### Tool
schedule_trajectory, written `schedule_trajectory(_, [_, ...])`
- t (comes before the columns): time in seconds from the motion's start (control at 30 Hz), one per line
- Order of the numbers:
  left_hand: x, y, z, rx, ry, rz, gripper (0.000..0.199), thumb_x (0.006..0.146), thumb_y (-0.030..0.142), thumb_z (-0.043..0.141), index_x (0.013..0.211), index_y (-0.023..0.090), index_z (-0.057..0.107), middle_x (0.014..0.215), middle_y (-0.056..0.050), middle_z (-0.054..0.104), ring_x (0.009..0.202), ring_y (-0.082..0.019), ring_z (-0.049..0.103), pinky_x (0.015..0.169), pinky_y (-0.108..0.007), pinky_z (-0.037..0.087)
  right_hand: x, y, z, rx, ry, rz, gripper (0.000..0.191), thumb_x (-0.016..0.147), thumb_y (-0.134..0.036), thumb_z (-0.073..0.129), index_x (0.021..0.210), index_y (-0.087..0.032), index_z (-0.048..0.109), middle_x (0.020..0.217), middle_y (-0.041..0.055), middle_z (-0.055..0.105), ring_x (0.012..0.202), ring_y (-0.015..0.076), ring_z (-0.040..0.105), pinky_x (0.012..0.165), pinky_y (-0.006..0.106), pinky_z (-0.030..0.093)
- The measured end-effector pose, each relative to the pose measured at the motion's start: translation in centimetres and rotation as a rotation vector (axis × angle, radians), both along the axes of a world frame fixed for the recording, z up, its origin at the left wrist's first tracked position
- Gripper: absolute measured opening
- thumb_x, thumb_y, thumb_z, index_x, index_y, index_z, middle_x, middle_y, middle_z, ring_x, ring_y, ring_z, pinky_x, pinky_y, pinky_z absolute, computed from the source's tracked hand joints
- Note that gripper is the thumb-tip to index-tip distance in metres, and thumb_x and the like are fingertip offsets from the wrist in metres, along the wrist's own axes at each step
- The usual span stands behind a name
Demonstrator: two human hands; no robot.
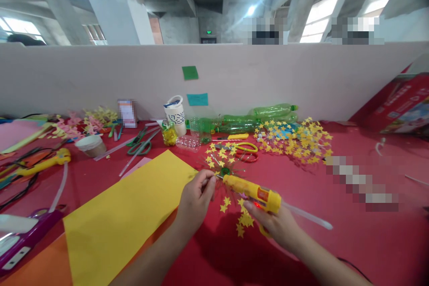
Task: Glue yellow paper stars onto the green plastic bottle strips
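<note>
My right hand point(273, 223) is wrapped round a yellow glue gun point(250, 189), its red light lit and a clear glue stick point(311, 217) poking out of the back. The gun's tip points left, at the fingertips of my left hand point(203, 187). That hand is pinched closed; what it holds is too small to make out. Just behind the tip lies a green bottle piece point(225, 171) with thin clear strips spreading out. Yellow paper stars point(219, 154) sit on the strips behind it, and more stars point(246, 220) show in front.
Yellow paper point(134, 219) lies at the left over orange sheets. Scissors point(247, 151), green bottles point(241, 123), a white cup point(176, 116) and star clusters point(301, 143) stand or lie towards the white partition point(134, 71). A purple tool point(30, 241) is at far left.
</note>
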State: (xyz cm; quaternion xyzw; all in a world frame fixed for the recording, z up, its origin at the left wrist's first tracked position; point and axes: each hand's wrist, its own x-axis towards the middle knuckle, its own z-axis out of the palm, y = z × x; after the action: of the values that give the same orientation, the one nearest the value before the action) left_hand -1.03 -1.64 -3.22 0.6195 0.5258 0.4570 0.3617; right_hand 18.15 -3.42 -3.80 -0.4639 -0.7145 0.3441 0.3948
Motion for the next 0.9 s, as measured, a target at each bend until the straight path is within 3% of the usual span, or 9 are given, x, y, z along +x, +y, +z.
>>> schedule_trajectory(0.2, [0.0, -0.1, 0.0, -0.019, -0.010, 0.007, 0.019, 0.085, 0.037, 0.043, 0.083, 0.020, 0.053, 0.052, 0.006, 0.045, 0.042, -0.007, 0.036, 0.045, -0.019, 0.031, 0.0, 0.0, 0.2, -0.008, 0.017, 0.013, 0.025, 0.082, -0.038, 0.049, 0.075, -0.017, 0.062, 0.061, 0.0012, 0.059, 0.056, 0.0143, 0.053, 0.053, 0.024, 0.046])
schedule_trajectory(0.6, [0.1, 0.0, 0.2, -0.057, -0.058, -0.006, 0.020, 0.085, 0.038, 0.043, 0.081, 0.020, 0.052, 0.052, 0.007, 0.044, 0.039, -0.007, 0.034, 0.042, -0.019, 0.030, -0.3, -0.2, 1.2, 0.045, 0.071, 0.006, 0.024, 0.082, -0.038, 0.050, 0.092, -0.021, 0.065, 0.070, 0.0011, 0.064, 0.061, 0.0154, 0.056, 0.052, 0.022, 0.045])
schedule_trajectory(0.9, [0.1, 0.0, 0.0, -0.046, -0.079, -0.004, 0.019, 0.084, 0.037, 0.044, 0.080, 0.020, 0.052, 0.051, 0.006, 0.043, 0.040, -0.007, 0.035, 0.042, -0.018, 0.029, -0.2, -0.1, 0.9, 0.023, 0.054, -0.006, 0.027, 0.082, -0.041, 0.050, 0.082, -0.018, 0.064, 0.066, 0.0019, 0.062, 0.061, 0.0156, 0.054, 0.052, 0.023, 0.045])
